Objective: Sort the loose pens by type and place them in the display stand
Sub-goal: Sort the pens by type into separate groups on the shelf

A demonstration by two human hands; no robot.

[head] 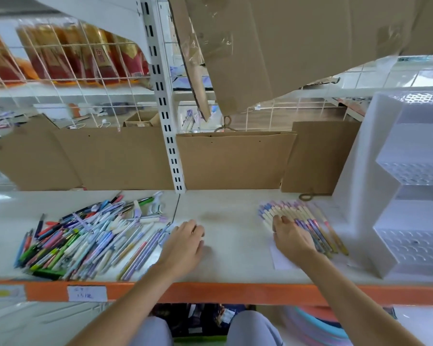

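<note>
Cardboard panels (223, 161) line the far edge of a pale counter (230, 208) with an orange front rail. At far right stands a clear tiered display stand (410, 196). A loose heap of mixed pens (90, 236) covers the counter's left side; a sorted row of matching pens (305, 221) lies just left of the stand. The left hand (185, 243) rests on the counter at the heap's right edge, fingers loosely curled, holding nothing visible. The right hand (290, 238) presses on the sorted row, fingers slightly spread across the pens.
</note>
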